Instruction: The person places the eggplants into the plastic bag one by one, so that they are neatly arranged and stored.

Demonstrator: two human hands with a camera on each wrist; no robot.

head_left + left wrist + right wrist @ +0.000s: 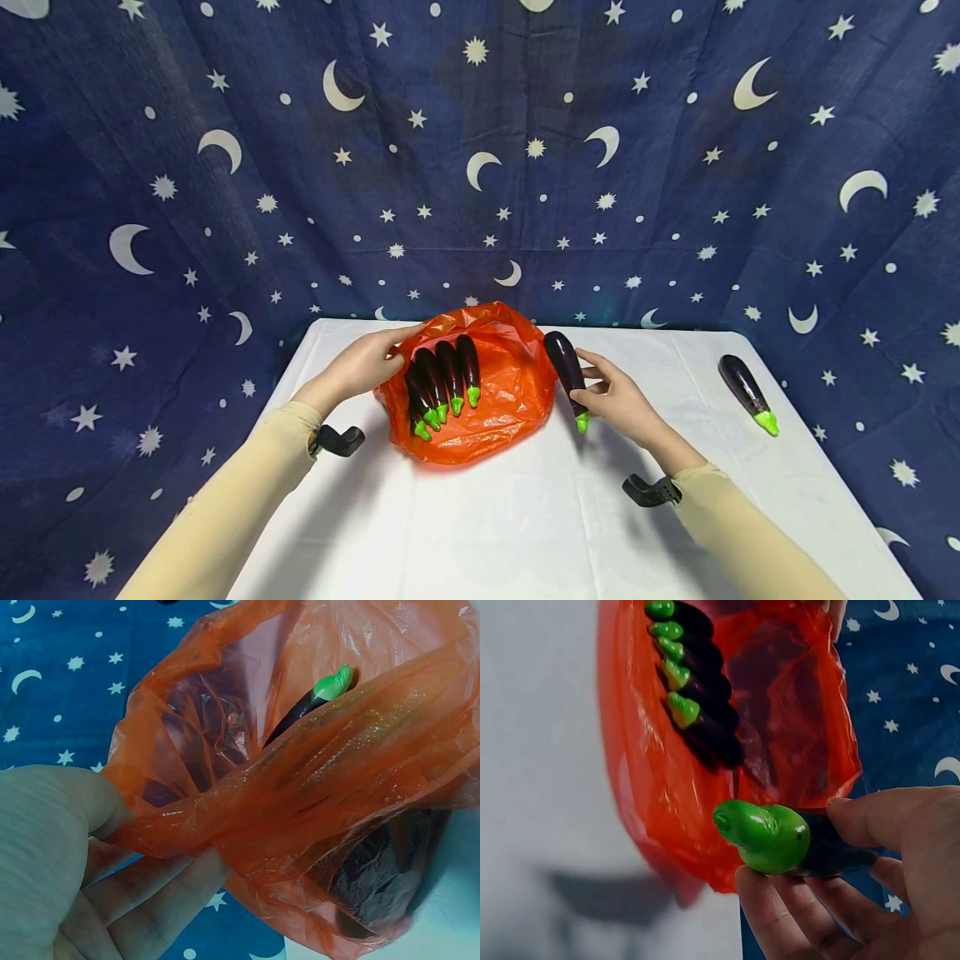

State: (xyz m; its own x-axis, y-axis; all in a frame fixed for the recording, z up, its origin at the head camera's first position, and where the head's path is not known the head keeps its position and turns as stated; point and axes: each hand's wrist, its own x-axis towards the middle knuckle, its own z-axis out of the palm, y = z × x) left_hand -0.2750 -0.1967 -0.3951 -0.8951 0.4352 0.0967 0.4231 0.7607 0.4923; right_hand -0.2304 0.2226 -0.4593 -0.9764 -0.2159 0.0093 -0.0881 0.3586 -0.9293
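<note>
Left hand pinches orange bag rim. Right hand grips eggplant beside bag. Four eggplants inside bag. Another eggplant far right of bag.

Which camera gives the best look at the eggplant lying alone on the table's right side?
The head view. It shows the lone eggplant whole, dark with a green tip, lying apart on the white table. The left wrist view shows only the orange bag; the right wrist view shows the right hand with a different eggplant.

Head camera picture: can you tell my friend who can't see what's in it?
A person's right hand holds a toy eggplant beside an orange plastic bag that the left hand holds open; more eggplants lie inside. One more eggplant lies apart on the white table.
</note>
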